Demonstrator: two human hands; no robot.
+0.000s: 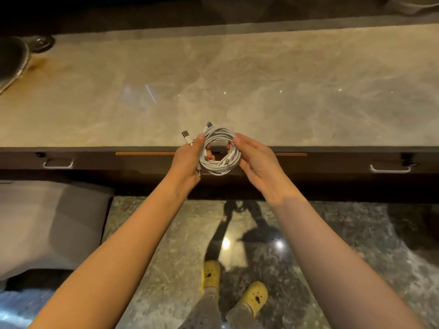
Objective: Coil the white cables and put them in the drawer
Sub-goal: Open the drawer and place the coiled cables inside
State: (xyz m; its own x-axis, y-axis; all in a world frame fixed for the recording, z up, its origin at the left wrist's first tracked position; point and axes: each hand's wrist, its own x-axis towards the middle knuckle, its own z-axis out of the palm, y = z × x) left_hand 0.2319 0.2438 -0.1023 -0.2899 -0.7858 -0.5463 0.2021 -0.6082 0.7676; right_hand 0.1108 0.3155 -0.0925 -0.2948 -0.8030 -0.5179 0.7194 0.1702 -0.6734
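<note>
A round coil of white cables (219, 136) hangs in the air over the front edge of the marble counter (237, 74). My left hand (187, 160) grips its left side, with fingers curled through the ring. A USB plug (186, 135) sticks up past my left thumb and a second plug (208, 124) pokes out at the coil's top. My right hand (255, 157) holds the coil's right side, thumb on top and fingers underneath. The dark drawer front (308, 162) below the counter edge is closed, and both hands cover its middle.
Metal handles sit on the drawer fronts at left (58, 163) and right (389, 168). A dark round object (11, 62) lies at the counter's far left. A grey seat (47, 222) stands at lower left. My feet in yellow clogs (210, 274) stand on the polished stone floor.
</note>
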